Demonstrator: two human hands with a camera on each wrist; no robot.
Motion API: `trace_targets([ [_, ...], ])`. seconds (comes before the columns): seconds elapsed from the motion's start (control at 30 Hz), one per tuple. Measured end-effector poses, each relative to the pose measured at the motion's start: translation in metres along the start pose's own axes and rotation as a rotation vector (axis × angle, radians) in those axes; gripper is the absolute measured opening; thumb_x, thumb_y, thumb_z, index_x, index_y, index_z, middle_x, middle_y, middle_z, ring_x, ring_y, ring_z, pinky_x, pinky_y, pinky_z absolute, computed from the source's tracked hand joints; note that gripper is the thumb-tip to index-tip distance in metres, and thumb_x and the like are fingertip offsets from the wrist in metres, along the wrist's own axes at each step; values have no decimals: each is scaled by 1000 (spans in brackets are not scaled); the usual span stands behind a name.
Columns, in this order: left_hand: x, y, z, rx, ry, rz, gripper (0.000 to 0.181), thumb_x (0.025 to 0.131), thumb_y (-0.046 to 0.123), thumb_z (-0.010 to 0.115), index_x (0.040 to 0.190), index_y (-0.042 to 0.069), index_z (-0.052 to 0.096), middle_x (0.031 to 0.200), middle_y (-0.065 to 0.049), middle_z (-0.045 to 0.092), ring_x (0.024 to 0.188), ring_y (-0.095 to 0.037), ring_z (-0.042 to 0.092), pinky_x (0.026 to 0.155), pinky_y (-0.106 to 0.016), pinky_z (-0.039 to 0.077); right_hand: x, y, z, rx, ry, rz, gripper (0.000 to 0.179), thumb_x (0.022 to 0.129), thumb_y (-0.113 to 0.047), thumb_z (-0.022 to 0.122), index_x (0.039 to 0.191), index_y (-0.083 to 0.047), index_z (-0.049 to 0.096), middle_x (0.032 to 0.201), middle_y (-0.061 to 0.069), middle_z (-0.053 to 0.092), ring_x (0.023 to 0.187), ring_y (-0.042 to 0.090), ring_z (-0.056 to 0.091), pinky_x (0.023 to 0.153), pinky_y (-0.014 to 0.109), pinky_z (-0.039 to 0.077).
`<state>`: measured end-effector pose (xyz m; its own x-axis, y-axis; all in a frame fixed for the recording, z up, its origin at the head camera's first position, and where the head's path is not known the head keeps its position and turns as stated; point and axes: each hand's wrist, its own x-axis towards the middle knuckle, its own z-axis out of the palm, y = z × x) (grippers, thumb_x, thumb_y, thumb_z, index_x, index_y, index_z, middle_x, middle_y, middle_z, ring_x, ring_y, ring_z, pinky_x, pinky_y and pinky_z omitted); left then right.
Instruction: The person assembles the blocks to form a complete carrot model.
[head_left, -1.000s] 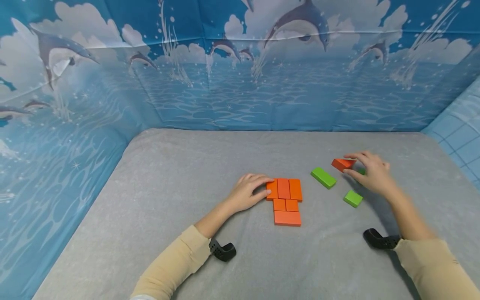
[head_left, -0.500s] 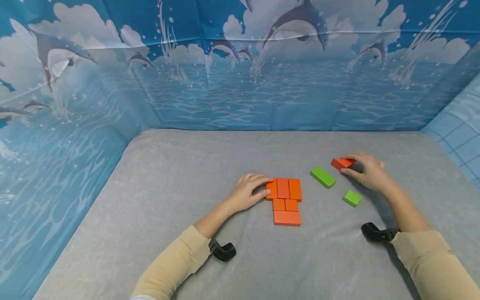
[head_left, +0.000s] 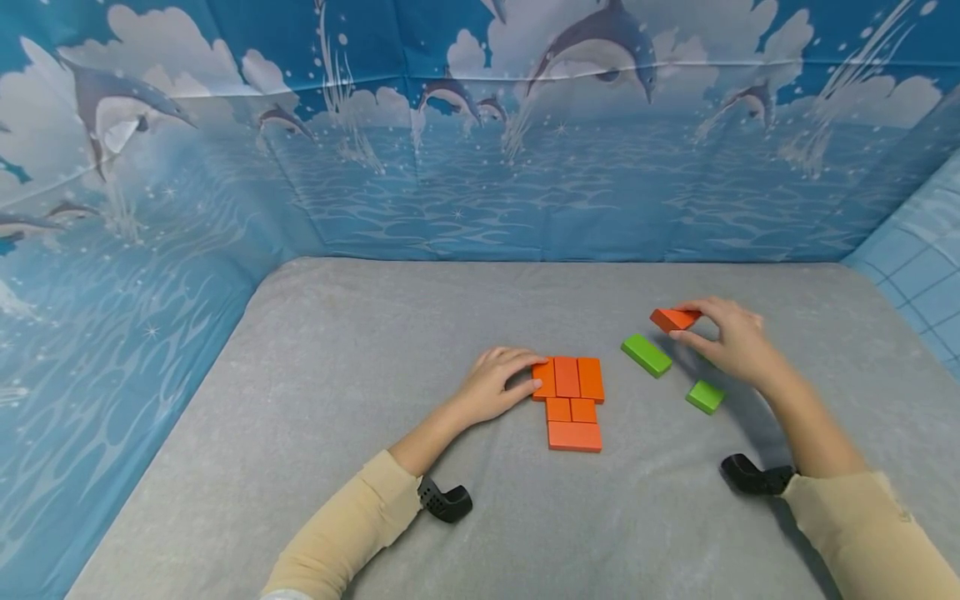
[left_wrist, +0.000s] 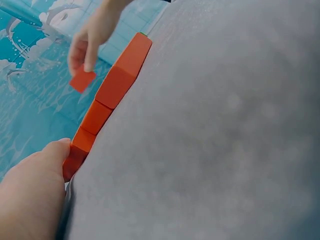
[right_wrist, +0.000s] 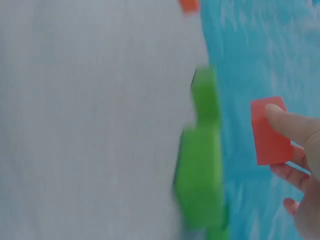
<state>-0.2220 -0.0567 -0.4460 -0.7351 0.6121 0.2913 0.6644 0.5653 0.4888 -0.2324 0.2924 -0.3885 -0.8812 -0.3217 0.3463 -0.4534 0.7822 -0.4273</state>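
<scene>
In the head view, my right hand (head_left: pixel 735 346) pinches a red-orange block (head_left: pixel 672 320) between thumb and fingers, just above the table. Its top looks triangular there; the right wrist view shows a flat face of this block (right_wrist: pixel 270 132) under the thumb. My left hand (head_left: pixel 491 387) rests beside a flat group of orange blocks (head_left: pixel 573 436), its thumb and fingertip touching the leftmost block (head_left: pixel 543 381). Three blocks lie side by side at the back, two small ones in front, then a wider one nearest me. From the left wrist, the group appears as a row along the table.
Between the group and my right hand lie a long green block (head_left: pixel 647 356) and a shorter green block (head_left: pixel 706 397). Part of another green block (right_wrist: pixel 218 233) shows in the right wrist view. Grey cloth covers the table (head_left: pixel 375 333); a dolphin-print curtain (head_left: pixel 480 192) stands behind.
My right hand has closed on the red-orange block and lifted it slightly, moving left and away from me. My left hand and the orange group have stayed put.
</scene>
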Motion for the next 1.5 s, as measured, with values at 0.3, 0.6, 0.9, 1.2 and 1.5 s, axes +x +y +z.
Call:
trace_targets([
  [0.3,0,0,0,4,-10,-5,38,93,35,51,128,21,53,131,1,51,120,-16,41,103,-39,26,-5,-71,10,65,-20,-138,33,73,-13,77,103,-10,63,96,5,62,91,21,51,76,47,24],
  [0.6,0,0,0,12,-18,-21,38,93,35,50,129,22,53,131,2,51,121,-15,41,103,-38,26,-31,-116,33,167,-112,-258,33,70,-15,78,99,-16,63,94,-8,60,86,11,52,79,43,27],
  [0.9,0,0,0,15,-4,-13,37,93,35,52,128,21,54,130,3,52,120,-15,42,103,-38,27,-54,-132,53,169,-267,-242,32,72,-29,77,98,-20,61,97,-15,59,93,8,54,83,41,31],
  [1.2,0,0,-1,12,-9,-15,37,93,34,51,128,21,54,130,2,52,120,-16,42,103,-39,27,-56,-136,58,88,-278,-278,31,70,-31,78,93,-21,59,92,-15,58,88,7,53,81,39,30],
  [1.5,0,1,-1,10,-14,-15,37,93,35,51,128,21,54,130,2,52,120,-16,42,103,-39,26,-56,-137,62,28,-270,-296,33,68,-32,79,90,-21,58,90,-13,57,86,6,52,81,39,31],
])
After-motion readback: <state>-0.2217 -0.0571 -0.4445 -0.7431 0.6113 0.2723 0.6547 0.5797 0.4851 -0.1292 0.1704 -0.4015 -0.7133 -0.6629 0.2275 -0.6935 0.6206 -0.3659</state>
